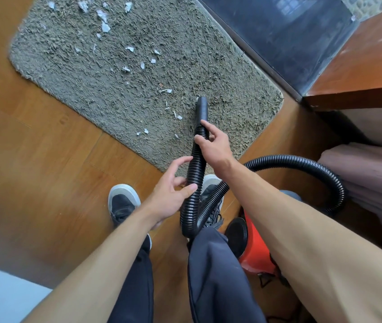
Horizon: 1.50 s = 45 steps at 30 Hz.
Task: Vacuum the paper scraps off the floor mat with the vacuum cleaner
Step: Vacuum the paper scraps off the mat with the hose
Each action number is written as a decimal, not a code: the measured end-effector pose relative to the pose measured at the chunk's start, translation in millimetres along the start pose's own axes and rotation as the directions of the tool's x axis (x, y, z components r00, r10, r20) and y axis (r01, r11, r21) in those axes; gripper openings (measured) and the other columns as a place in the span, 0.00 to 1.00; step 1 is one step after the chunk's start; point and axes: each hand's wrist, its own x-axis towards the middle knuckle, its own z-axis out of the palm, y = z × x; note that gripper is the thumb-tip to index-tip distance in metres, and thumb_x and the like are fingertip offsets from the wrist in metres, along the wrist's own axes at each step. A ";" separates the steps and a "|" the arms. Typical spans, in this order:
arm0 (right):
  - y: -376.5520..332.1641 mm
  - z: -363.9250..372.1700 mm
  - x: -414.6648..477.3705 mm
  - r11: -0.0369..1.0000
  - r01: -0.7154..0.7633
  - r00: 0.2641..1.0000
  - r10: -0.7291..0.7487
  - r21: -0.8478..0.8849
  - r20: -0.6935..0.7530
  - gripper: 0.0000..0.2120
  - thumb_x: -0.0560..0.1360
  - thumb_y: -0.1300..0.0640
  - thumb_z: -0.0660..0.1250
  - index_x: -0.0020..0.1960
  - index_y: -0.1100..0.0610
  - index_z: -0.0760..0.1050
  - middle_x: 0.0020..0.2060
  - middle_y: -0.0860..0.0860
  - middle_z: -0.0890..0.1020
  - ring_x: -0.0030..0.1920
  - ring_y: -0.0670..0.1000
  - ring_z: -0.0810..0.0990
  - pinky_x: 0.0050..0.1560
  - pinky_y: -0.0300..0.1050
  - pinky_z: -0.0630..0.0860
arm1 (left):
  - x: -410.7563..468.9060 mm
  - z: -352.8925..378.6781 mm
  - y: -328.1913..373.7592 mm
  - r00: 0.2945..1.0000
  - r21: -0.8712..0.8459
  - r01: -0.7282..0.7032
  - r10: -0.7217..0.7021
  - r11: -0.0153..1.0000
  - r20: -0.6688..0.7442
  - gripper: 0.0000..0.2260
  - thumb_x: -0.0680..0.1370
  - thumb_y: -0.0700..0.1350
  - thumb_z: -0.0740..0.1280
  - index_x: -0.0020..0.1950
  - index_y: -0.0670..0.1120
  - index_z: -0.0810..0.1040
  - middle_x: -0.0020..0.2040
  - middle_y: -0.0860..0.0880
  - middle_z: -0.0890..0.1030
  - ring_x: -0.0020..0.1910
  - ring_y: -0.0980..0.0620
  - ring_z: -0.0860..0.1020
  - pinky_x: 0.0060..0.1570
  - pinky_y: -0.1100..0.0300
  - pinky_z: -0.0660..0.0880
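Observation:
A grey shaggy floor mat [120,89] lies on the wooden floor, with several white paper scraps [102,16] strewn over it from the far left down to near the nozzle. The black ribbed vacuum hose [196,169] ends in a smooth nozzle [203,108] that rests on the mat's near right part. My right hand [213,145] grips the hose just behind the nozzle. Lower down, my left hand [173,190] holds the hose with curled fingers. The orange vacuum cleaner body [255,252] stands on the floor by my right leg.
The hose loops out to the right [320,171] beside a pinkish fabric [372,173]. A wooden tabletop [367,73] overhangs at the right and a dark glass panel [290,31] borders the mat's far side. My shoes [122,203] stand at the mat's near edge.

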 end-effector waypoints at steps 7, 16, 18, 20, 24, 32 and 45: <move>-6.3 -3.8 6.2 0.999 0.026 1.000 -0.025 0.020 -0.013 0.24 0.77 0.64 0.66 0.72 0.52 0.72 0.46 0.53 0.80 0.42 0.49 0.79 0.51 0.47 0.80 | 5.7 1.0 7.3 1.000 0.033 -0.018 0.018 0.999 0.004 0.27 0.81 0.34 0.64 0.72 0.61 0.66 0.59 0.44 0.82 0.39 0.57 0.83 0.34 0.63 0.78; 0.7 11.4 -6.8 0.999 0.005 0.997 0.000 -0.054 0.079 0.25 0.76 0.65 0.67 0.72 0.53 0.71 0.42 0.49 0.80 0.41 0.48 0.78 0.54 0.51 0.80 | -11.8 -6.9 -11.7 1.000 -0.059 0.010 -0.010 0.998 -0.006 0.26 0.81 0.33 0.64 0.71 0.59 0.67 0.53 0.46 0.83 0.42 0.52 0.82 0.38 0.53 0.82; 3.3 13.2 -7.3 0.995 0.015 0.996 -0.007 -0.095 0.087 0.25 0.76 0.63 0.67 0.72 0.51 0.72 0.42 0.49 0.80 0.41 0.49 0.79 0.55 0.54 0.81 | -13.6 -5.4 -14.6 1.000 -0.064 0.014 -0.015 0.998 -0.015 0.26 0.81 0.33 0.64 0.70 0.60 0.67 0.54 0.45 0.83 0.44 0.50 0.82 0.42 0.49 0.81; 3.2 13.6 -7.4 0.995 0.014 0.996 -0.005 -0.100 0.092 0.25 0.76 0.63 0.67 0.72 0.51 0.72 0.42 0.50 0.80 0.41 0.49 0.79 0.55 0.54 0.80 | -13.7 -4.5 -14.7 1.000 -0.063 0.019 -0.020 0.998 -0.021 0.26 0.81 0.34 0.64 0.70 0.61 0.67 0.55 0.44 0.83 0.45 0.50 0.82 0.43 0.48 0.82; 1.3 7.9 -7.1 0.999 -0.004 0.997 0.008 -0.048 0.071 0.25 0.77 0.64 0.66 0.73 0.52 0.71 0.44 0.50 0.79 0.41 0.47 0.78 0.53 0.49 0.80 | -9.1 -3.8 -10.3 1.000 -0.047 0.011 -0.011 0.999 -0.008 0.27 0.81 0.34 0.64 0.71 0.61 0.67 0.56 0.46 0.83 0.43 0.55 0.83 0.38 0.59 0.80; 19.3 -9.6 -14.8 0.996 -0.072 0.997 0.072 0.044 -0.004 0.24 0.77 0.65 0.66 0.72 0.52 0.73 0.46 0.55 0.80 0.40 0.49 0.78 0.48 0.47 0.80 | -8.4 5.6 -11.9 0.997 -0.006 0.048 -0.048 0.999 0.068 0.26 0.81 0.33 0.64 0.70 0.61 0.67 0.52 0.47 0.84 0.42 0.53 0.84 0.37 0.59 0.79; 21.9 -12.7 -19.3 0.992 -0.084 0.993 0.092 0.098 -0.073 0.25 0.77 0.64 0.66 0.73 0.52 0.71 0.44 0.54 0.79 0.41 0.50 0.78 0.50 0.48 0.80 | -6.1 7.2 -10.6 0.996 0.020 0.044 -0.046 0.999 0.070 0.27 0.81 0.33 0.64 0.70 0.61 0.68 0.53 0.46 0.82 0.39 0.56 0.83 0.34 0.62 0.78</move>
